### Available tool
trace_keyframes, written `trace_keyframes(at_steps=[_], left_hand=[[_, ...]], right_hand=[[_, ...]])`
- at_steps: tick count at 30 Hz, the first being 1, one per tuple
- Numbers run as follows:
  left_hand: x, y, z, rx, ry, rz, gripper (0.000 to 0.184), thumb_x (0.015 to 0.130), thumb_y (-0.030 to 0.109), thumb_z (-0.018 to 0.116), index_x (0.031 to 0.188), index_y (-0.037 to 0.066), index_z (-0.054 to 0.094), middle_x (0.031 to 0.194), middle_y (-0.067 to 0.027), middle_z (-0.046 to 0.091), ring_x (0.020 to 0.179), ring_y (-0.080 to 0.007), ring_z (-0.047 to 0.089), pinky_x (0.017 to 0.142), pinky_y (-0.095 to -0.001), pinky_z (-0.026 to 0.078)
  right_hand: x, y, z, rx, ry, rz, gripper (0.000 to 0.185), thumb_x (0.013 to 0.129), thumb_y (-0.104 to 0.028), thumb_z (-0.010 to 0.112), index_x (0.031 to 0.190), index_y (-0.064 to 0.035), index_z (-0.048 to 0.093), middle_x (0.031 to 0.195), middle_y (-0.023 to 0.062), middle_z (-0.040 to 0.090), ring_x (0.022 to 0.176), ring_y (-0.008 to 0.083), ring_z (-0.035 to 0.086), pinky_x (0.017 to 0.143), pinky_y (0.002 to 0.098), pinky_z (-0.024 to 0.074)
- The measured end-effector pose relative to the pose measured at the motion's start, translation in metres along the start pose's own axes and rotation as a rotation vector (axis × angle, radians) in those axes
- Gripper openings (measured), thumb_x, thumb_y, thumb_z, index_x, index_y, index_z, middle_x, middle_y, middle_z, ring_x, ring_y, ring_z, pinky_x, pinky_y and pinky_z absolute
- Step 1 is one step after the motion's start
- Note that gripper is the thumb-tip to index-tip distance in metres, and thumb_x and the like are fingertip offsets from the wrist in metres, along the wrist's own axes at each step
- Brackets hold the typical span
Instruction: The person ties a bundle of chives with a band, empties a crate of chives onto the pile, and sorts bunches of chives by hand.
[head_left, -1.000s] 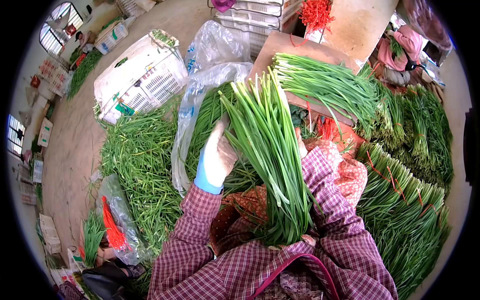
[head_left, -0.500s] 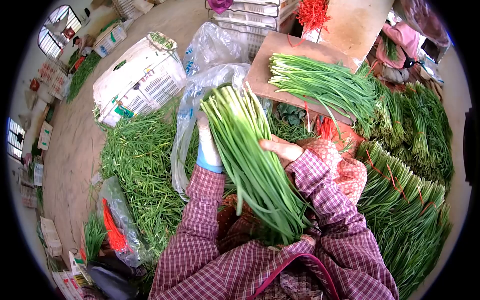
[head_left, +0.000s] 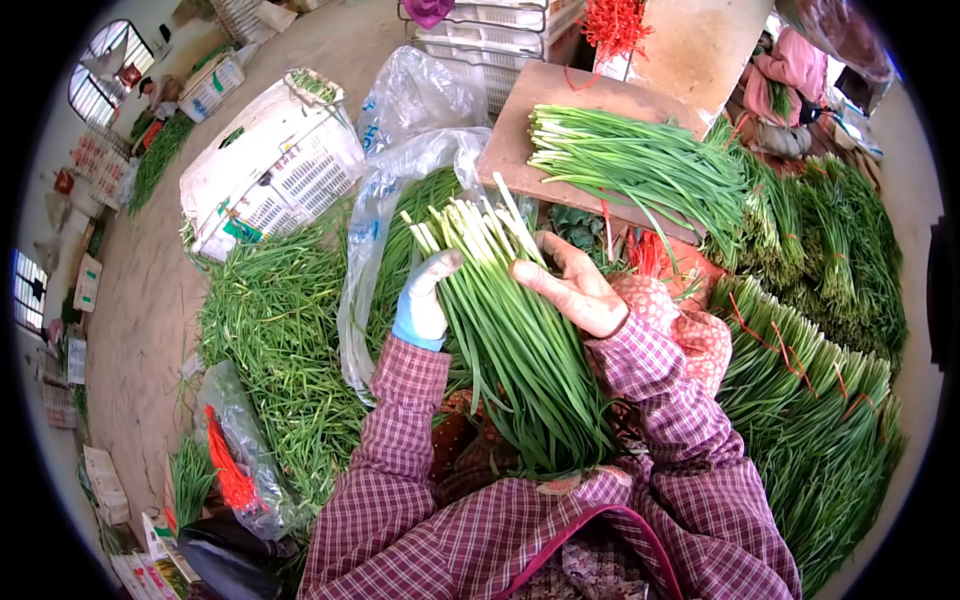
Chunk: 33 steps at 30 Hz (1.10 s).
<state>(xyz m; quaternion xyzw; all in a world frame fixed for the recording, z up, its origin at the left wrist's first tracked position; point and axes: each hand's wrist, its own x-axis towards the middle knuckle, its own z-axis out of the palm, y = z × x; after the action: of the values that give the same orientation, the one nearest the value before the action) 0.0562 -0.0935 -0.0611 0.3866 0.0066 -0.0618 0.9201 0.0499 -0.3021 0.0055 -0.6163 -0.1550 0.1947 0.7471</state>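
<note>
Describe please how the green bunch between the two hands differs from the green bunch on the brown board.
The held bunch is between the left hand and right hand; the board bunch lies with no hand on it. The held bunch's pale ends point away from the person, while the board bunch's point left. Both have pale stem ends and long green leaves.

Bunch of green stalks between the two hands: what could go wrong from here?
One pale stalk pokes above the rest of the bunch, so it might slip out. The left hand and right hand hold the bunch from its two sides; stalks could spill if either eases off. Leaf tips near the jacket might bend.
</note>
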Motion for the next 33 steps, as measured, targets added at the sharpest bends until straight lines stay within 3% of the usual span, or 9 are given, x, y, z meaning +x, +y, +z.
trace_keyframes(at_steps=[3,6,9,14,17,19,25,29,33], left_hand=[[-0.010,0.011,0.043,-0.017,0.016,-0.024,0.035,0.087,0.019,0.052,0.116,-0.001,0.057,0.110,-0.0112,0.063,0.097,-0.0192,0.062,0.086,-0.0322,0.050],[-0.002,-0.001,0.032,0.008,0.078,0.019,0.036,0.089,0.020,0.051,0.118,-0.001,0.055,0.111,-0.0100,0.061,0.098,-0.0189,0.060,0.088,-0.0318,0.049],[-0.003,-0.005,0.028,0.014,0.108,0.039,0.037,0.089,0.022,0.051,0.118,-0.001,0.054,0.111,-0.0093,0.060,0.099,-0.0181,0.059,0.089,-0.0320,0.048],[-0.012,0.009,0.047,-0.068,0.042,-0.031,0.035,0.088,0.023,0.053,0.114,0.000,0.057,0.105,-0.0099,0.063,0.094,-0.0177,0.061,0.087,-0.0317,0.049],[-0.008,0.003,0.032,-0.025,0.074,-0.010,0.038,0.088,0.024,0.054,0.117,0.000,0.055,0.107,-0.0102,0.063,0.096,-0.0185,0.061,0.087,-0.0320,0.049],[-0.010,0.006,0.039,0.030,0.170,0.042,0.039,0.089,0.026,0.054,0.117,-0.001,0.053,0.107,-0.0099,0.062,0.097,-0.0191,0.060,0.088,-0.0318,0.048],[-0.014,0.009,0.039,0.114,0.092,0.015,0.036,0.082,0.012,0.063,0.115,-0.001,0.054,0.102,-0.0083,0.062,0.094,-0.0175,0.060,0.087,-0.0322,0.048],[-0.017,0.015,0.054,0.121,0.150,0.020,0.026,0.085,0.013,0.059,0.108,-0.001,0.059,0.102,-0.0085,0.062,0.093,-0.0158,0.061,0.081,-0.0291,0.051],[-0.016,0.007,0.032,0.159,0.100,0.026,0.036,0.092,0.020,0.050,0.121,-0.001,0.054,0.114,-0.0097,0.059,0.103,-0.0181,0.058,0.085,-0.0296,0.050]], right_hand=[[0.007,0.004,0.006,-0.124,0.093,-0.084,0.071,0.080,-0.036,0.074,0.126,0.0075,0.041,0.118,0.0175,0.055,0.110,0.0207,0.054,0.093,0.0307,0.0455],[0.011,0.006,0.014,-0.634,0.270,-0.335,0.083,0.070,-0.044,0.078,0.124,0.0076,0.042,0.114,0.0236,0.057,0.106,0.0329,0.058,0.091,0.0390,0.0460],[0.009,-0.014,0.020,-0.609,0.252,-0.171,0.074,0.074,-0.040,0.076,0.123,0.0052,0.045,0.109,0.0223,0.061,0.102,0.0329,0.060,0.089,0.0398,0.0464],[0.017,0.001,0.007,-0.241,0.170,-0.183,0.047,0.083,-0.021,0.066,0.118,0.0050,0.048,0.103,0.0140,0.062,0.095,0.0165,0.059,0.085,0.0301,0.0462],[0.019,0.005,0.006,-0.136,0.200,-0.208,0.045,0.083,-0.021,0.066,0.116,0.0051,0.048,0.101,0.0134,0.061,0.092,0.0166,0.058,0.085,0.0301,0.0460],[0.022,0.012,0.003,-0.187,0.201,-0.223,0.047,0.081,-0.023,0.069,0.112,0.0048,0.048,0.100,0.0149,0.061,0.090,0.0171,0.058,0.083,0.0299,0.0460],[0.026,-0.002,0.008,-0.516,0.195,-0.276,0.066,0.071,-0.029,0.079,0.115,0.0040,0.043,0.100,0.0189,0.060,0.095,0.0259,0.060,0.086,0.0353,0.0469],[0.032,0.004,0.004,-0.450,0.148,-0.280,0.072,0.068,-0.030,0.081,0.118,0.0042,0.041,0.103,0.0201,0.060,0.100,0.0269,0.060,0.090,0.0363,0.0460],[0.030,0.004,0.002,-0.164,0.083,-0.225,0.072,0.068,-0.025,0.085,0.119,0.0031,0.041,0.109,0.0125,0.059,0.103,0.0177,0.057,0.092,0.0319,0.0456]])
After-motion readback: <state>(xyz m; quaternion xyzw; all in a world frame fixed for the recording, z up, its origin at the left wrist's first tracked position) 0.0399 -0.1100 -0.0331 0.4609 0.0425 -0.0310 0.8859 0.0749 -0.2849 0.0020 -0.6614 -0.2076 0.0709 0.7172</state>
